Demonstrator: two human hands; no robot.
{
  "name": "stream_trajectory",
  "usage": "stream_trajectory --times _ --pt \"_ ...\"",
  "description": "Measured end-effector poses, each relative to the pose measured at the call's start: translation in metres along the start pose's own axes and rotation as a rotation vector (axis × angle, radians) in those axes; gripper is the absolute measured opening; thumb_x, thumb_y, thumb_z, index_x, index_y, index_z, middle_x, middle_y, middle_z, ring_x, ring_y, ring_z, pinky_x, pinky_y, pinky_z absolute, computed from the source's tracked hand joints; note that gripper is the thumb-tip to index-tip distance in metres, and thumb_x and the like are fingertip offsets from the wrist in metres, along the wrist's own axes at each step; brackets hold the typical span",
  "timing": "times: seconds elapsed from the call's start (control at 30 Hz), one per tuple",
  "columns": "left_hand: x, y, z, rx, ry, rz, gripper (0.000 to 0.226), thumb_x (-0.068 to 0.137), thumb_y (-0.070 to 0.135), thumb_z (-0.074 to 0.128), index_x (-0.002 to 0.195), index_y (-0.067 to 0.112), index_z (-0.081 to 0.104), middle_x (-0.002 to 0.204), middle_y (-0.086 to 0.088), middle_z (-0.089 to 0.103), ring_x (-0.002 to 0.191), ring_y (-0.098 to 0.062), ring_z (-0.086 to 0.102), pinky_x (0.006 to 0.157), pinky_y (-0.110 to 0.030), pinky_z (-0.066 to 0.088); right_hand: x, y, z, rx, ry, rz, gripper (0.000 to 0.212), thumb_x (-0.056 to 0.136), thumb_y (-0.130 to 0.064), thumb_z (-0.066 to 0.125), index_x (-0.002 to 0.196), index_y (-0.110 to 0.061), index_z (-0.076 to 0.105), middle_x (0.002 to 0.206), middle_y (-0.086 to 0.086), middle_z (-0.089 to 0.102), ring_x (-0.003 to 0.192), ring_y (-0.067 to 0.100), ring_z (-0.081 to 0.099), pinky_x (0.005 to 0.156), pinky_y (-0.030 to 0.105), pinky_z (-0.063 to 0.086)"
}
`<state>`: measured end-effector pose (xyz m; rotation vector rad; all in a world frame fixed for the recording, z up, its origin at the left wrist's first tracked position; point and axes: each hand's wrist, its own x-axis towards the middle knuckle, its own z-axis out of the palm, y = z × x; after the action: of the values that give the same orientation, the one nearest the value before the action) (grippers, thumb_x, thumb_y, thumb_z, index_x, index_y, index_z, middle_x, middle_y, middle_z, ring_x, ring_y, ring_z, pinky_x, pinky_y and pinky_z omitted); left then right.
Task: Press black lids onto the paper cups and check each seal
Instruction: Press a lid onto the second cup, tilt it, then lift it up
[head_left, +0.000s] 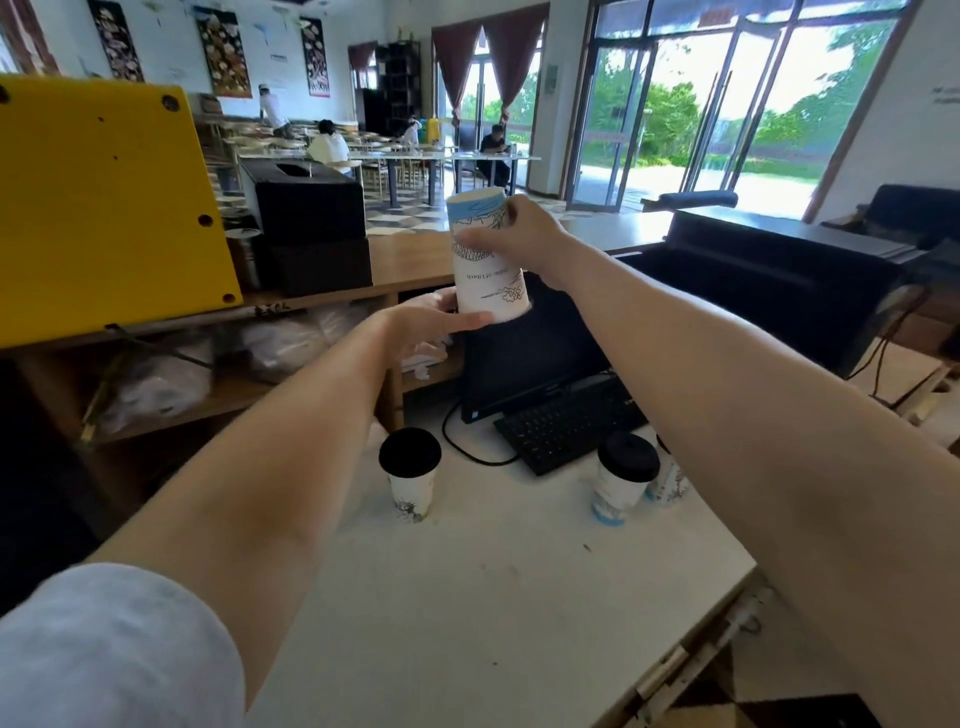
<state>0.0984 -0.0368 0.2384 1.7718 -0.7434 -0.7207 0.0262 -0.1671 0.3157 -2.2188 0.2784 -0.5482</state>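
I hold a white paper cup with blue print upside down, high above the table. My right hand grips its upper end, the cup's base. My left hand touches its lower rim with the fingers stretched under it. Whether a lid sits on that rim is hidden. On the white table stand two upright cups with black lids on: one at the left, one at the right. A third cup shows partly behind my right forearm.
A black monitor and keyboard stand behind the cups, with a cable looping on the table. A yellow machine and a wooden shelf with bags are at the left. A black device is at the right. People sit far back.
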Motion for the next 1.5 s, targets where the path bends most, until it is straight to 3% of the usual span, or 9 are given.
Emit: stream_trajectory --times 0.17,0.27,0.37,0.5,0.67,0.8,0.97,1.1,1.5 --pt "0.0 -0.021 0.011 -0.387 0.04 -0.009 0.087 0.082 0.038 0.068 0.149 0.024 0.015 0.147 -0.011 0.036 0.13 -0.033 0.042 0.091 -0.049 0.052 0.003 0.003 0.003 0.061 0.05 0.025 0.077 0.055 -0.052 0.08 0.114 -0.011 0.05 0.113 0.005 0.063 0.101 0.022 0.062 0.09 0.042 0.053" --pt "-0.006 -0.047 0.059 -0.906 -0.055 -0.131 0.098 0.078 0.058 0.061 0.145 0.002 0.018 0.14 -0.032 0.039 0.121 -0.044 0.05 0.089 -0.055 0.051 -0.005 0.007 0.014 0.089 0.038 0.047 0.065 0.069 -0.037 0.08 0.118 -0.007 0.049 0.114 0.007 0.062 0.1 0.021 0.061 0.084 0.034 0.053" --pt "-0.003 -0.049 0.094 -1.389 -0.178 -0.03 0.103 0.077 0.069 0.052 0.141 -0.007 0.024 0.121 -0.031 0.055 0.109 -0.043 0.058 0.081 -0.059 0.053 -0.012 0.014 0.027 0.158 0.03 0.059 0.058 0.075 -0.029 0.077 0.119 -0.006 0.049 0.11 0.005 0.061 0.097 0.019 0.06 0.078 0.029 0.051" --pt "0.008 -0.03 0.09 -1.745 -0.003 0.168 0.081 0.079 0.059 0.061 0.134 0.005 0.036 0.12 -0.02 0.056 0.11 -0.036 0.056 0.089 -0.058 0.045 -0.022 0.023 0.03 0.308 0.084 0.094 0.066 0.071 -0.03 0.08 0.124 -0.009 0.046 0.114 0.005 0.059 0.101 0.019 0.059 0.086 0.033 0.051" --pt "0.01 -0.01 0.042 -1.557 0.24 0.226 0.053 0.085 0.039 0.064 0.125 0.007 0.049 0.127 -0.014 0.056 0.105 -0.029 0.059 0.09 -0.049 0.052 -0.036 0.048 0.029 0.307 0.09 0.113 0.053 0.073 -0.028 0.077 0.113 -0.016 0.045 0.123 0.008 0.052 0.112 0.022 0.054 0.097 0.04 0.048" --pt "0.002 0.012 0.015 -1.163 0.317 0.226 0.03 0.085 0.019 0.067 0.108 0.006 0.053 0.102 -0.009 0.061 0.098 -0.025 0.06 0.094 -0.047 0.05 -0.039 0.072 0.027 0.331 0.025 0.157 0.051 0.073 -0.034 0.078 0.112 -0.018 0.048 0.11 0.003 0.058 0.107 0.021 0.059 0.095 0.04 0.051" --pt "-0.003 0.036 -0.006 -0.432 0.327 0.334 0.067 0.067 0.014 0.082 0.125 0.003 0.05 0.11 -0.007 0.067 0.097 -0.018 0.067 0.075 -0.03 0.057 -0.037 0.07 0.029 0.168 -0.125 0.091 0.051 0.076 -0.03 0.076 0.118 -0.011 0.055 0.113 0.003 0.064 0.101 0.017 0.061 0.081 0.022 0.05" --pt "-0.004 0.052 -0.002 0.0 0.357 0.335 0.094 0.049 0.033 0.09 0.13 0.014 0.047 0.121 0.0 0.062 0.107 -0.014 0.061 0.086 -0.035 0.056 -0.03 0.057 0.028 0.355 -0.183 0.0 0.055 0.075 -0.006 0.076 0.124 -0.008 0.05 0.116 0.005 0.063 0.1 0.012 0.062 0.074 0.014 0.053" --pt "0.009 0.041 0.02 -0.181 0.314 0.245 0.071 0.071 0.019 0.08 0.131 0.019 0.043 0.126 -0.003 0.056 0.115 -0.022 0.056 0.084 -0.038 0.054 -0.012 0.068 0.02 0.393 -0.014 0.067 0.072 0.065 -0.018 0.084 0.125 -0.013 0.044 0.125 0.008 0.056 0.109 0.021 0.06 0.084 0.031 0.055"
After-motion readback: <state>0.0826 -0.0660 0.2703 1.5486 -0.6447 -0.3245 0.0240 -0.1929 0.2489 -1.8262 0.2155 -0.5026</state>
